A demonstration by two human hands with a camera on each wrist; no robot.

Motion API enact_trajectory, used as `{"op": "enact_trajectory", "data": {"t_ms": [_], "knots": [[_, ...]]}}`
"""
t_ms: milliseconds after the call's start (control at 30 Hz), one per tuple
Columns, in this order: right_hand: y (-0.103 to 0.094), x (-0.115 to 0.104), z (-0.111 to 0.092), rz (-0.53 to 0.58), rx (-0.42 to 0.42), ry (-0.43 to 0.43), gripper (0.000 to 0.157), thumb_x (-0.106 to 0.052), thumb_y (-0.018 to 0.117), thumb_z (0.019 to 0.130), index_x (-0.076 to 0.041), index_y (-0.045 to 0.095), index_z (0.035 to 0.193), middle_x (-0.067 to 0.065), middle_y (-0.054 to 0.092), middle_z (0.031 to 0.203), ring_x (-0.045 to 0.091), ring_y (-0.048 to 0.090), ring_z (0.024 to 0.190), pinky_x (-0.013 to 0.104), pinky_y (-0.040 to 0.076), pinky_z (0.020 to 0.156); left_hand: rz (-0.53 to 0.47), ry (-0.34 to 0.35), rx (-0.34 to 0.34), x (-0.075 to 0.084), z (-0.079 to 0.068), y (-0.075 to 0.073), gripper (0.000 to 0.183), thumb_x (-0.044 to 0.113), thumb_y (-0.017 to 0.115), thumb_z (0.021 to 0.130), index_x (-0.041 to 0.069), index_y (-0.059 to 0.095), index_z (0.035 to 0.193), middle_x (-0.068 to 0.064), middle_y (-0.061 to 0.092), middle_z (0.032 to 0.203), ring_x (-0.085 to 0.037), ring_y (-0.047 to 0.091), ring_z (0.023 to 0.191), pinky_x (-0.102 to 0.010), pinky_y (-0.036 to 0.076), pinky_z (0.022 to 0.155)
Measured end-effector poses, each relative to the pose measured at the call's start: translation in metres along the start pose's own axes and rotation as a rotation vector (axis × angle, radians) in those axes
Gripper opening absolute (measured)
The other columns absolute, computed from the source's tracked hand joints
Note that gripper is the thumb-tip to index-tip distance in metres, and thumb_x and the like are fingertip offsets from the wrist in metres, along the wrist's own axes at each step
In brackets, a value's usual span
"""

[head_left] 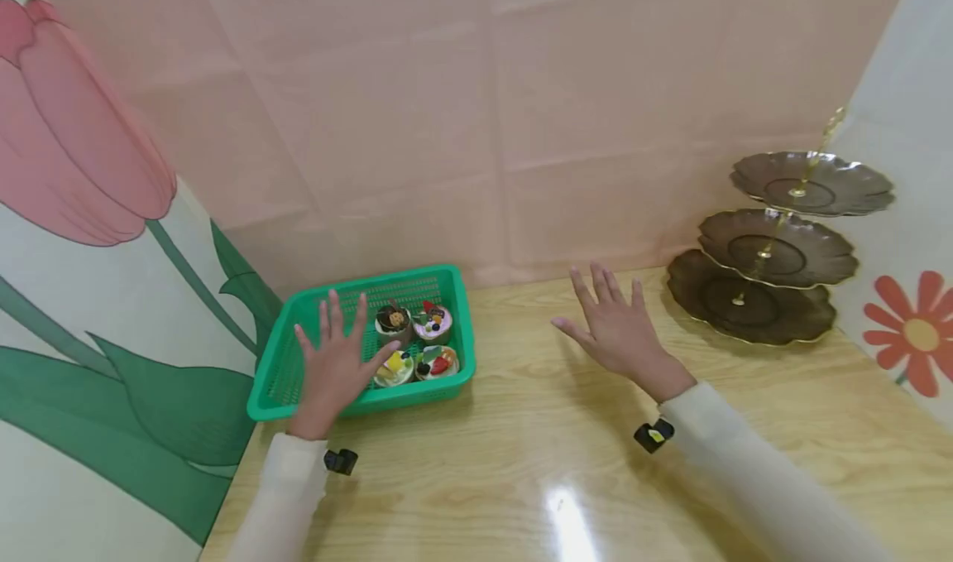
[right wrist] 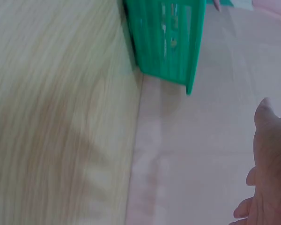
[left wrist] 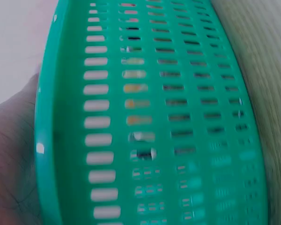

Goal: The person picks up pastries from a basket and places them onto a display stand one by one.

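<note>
My left hand [head_left: 335, 372], fingers spread, hovers over the front left part of a green plastic basket [head_left: 465, 330]. Inside the basket's right half sit several small decorated cupcakes: a chocolate one [head_left: 393, 320], a pink-topped one [head_left: 433, 322], one with yellow pieces [head_left: 395, 368] and one with red fruit [head_left: 437, 363]. In the left wrist view the slotted basket wall [left wrist: 117, 93] fills most of the picture, with the hand [left wrist: 11, 159] beyond its rim. My right hand [head_left: 618, 330] is held above the table with fingers spread and nothing in it.
At the back right stands a three-tier brown stand with gold-edged, petal-shaped plates [head_left: 752, 305] and a gold rod. A pink cloth [head_left: 521, 132] hangs behind the wood-grain table [head_left: 506, 454]. Panels with a painted tulip [head_left: 89, 132] and red flower [head_left: 919, 334] flank the sides.
</note>
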State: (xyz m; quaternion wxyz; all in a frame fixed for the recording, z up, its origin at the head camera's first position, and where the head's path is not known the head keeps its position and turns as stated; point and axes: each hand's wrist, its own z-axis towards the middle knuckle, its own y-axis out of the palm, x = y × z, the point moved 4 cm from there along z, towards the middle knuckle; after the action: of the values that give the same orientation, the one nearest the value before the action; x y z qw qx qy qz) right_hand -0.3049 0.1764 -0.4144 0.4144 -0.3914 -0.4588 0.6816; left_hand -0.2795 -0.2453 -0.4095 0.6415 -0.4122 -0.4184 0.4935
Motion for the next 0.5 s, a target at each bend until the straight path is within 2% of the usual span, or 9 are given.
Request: {"op": "enact_trajectory", "data": {"t_ms": [167, 333, 500], "knots": [[0.005, -0.029, 0.001, 0.043, -0.004, -0.054, 0.09, -0.068, 0.035, 0.102, -0.014, 0.001, 0.165, 0.026, 0.007, 0.167, 0.044, 0.01, 0.153, 0.075, 0.006, 0.114, -0.014, -0.012, 0.008, -0.02, -0.008, -0.01, 0.092, 0.073, 0.042, 0.097, 0.02, 0.009, 0.165, -0.021, -0.012, 0.167, -0.043, -0.005, 0.153, -0.079, 0.001, 0.11], [0.007, -0.06, 0.0, 0.104, 0.001, -0.116, 0.089, -0.069, 0.034, 0.102, -0.014, 0.002, 0.165, 0.02, 0.006, 0.168, 0.038, 0.01, 0.155, 0.071, 0.008, 0.116, -0.069, -0.049, 0.056, -0.044, -0.017, -0.019, 0.085, 0.063, 0.043, 0.102, 0.015, 0.011, 0.165, -0.028, -0.001, 0.166, -0.046, 0.003, 0.153, -0.08, 0.006, 0.109], [0.009, -0.093, -0.002, 0.186, 0.004, -0.194, 0.085, -0.064, 0.038, 0.104, -0.013, 0.007, 0.165, 0.016, 0.008, 0.169, 0.032, 0.012, 0.155, 0.068, 0.009, 0.118, -0.105, -0.102, 0.074, -0.066, -0.029, -0.028, 0.081, 0.057, 0.042, 0.105, 0.011, 0.011, 0.165, -0.033, 0.002, 0.164, -0.05, 0.006, 0.151, -0.08, 0.01, 0.109]]}}
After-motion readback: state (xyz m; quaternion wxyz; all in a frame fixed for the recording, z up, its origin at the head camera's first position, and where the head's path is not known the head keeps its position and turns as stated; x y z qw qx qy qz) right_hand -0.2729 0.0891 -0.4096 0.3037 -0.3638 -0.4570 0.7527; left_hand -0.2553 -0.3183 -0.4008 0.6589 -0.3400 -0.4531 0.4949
